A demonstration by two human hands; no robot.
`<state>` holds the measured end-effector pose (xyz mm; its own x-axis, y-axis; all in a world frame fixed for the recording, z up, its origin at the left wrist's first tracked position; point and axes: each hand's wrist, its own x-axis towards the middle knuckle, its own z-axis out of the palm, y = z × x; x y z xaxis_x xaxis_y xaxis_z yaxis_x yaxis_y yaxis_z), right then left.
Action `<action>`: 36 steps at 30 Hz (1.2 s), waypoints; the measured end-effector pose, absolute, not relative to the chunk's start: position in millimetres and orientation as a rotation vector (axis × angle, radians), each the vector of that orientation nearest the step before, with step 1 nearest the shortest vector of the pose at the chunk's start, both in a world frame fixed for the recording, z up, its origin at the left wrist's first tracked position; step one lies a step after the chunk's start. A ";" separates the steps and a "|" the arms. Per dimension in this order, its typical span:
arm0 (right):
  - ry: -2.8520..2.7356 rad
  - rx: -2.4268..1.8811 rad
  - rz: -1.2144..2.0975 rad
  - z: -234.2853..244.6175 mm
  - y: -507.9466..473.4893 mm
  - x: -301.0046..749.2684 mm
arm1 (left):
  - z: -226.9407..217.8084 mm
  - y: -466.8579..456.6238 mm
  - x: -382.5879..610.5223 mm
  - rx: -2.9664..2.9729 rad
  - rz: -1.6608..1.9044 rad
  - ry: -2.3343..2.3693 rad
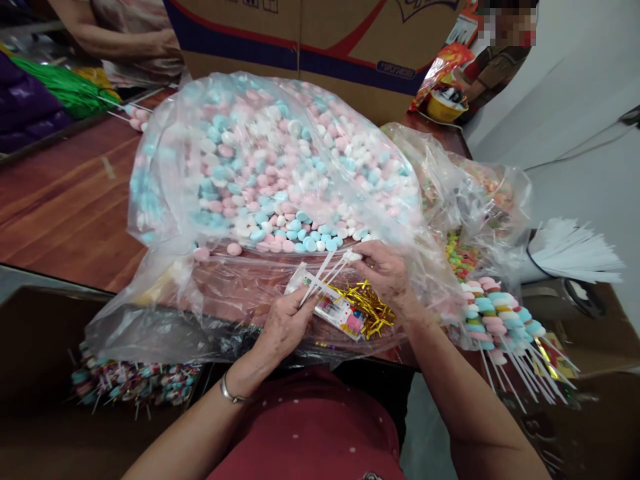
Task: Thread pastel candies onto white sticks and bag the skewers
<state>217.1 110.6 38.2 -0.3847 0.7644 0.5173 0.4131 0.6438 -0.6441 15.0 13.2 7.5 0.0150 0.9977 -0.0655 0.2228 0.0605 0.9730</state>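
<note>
My left hand (286,321) is closed around several thin white sticks (323,273) that fan out toward the upper right. At the sticks' upper ends, my right hand (384,272) pinches a small white marshmallow (354,255). Whether a stick has pierced it I cannot tell. Below both hands lie gold twist ties (374,313) and a printed plastic packet (345,319). Just beyond the hands, a big clear bag (165,193) spills pink, blue and white marshmallows (300,233) through its opening.
Finished marshmallow skewers (493,313) are stacked at the right, near a container of white sticks (573,253) and a bag of gummies (463,253). A box of wrapped skewers (135,387) sits lower left. Behind the bag stands a large carton (325,47). Other people (125,33) work beyond.
</note>
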 end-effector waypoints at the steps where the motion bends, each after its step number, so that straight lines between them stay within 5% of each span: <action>1: -2.076 -0.895 0.463 40.9 109.7 216.4 | 7.0 13.2 15.0 1.340 1.029 1.388; 8: -2.284 -0.803 0.318 51.8 108.1 214.0 | 7.5 13.4 14.6 1.325 1.082 1.348; 25: -1.777 -1.095 0.970 44.8 104.9 210.8 | 9.5 13.0 13.6 1.321 1.099 1.307; 36: -1.798 -1.098 0.726 33.6 96.5 200.9 | 11.2 12.1 14.9 1.374 1.066 1.370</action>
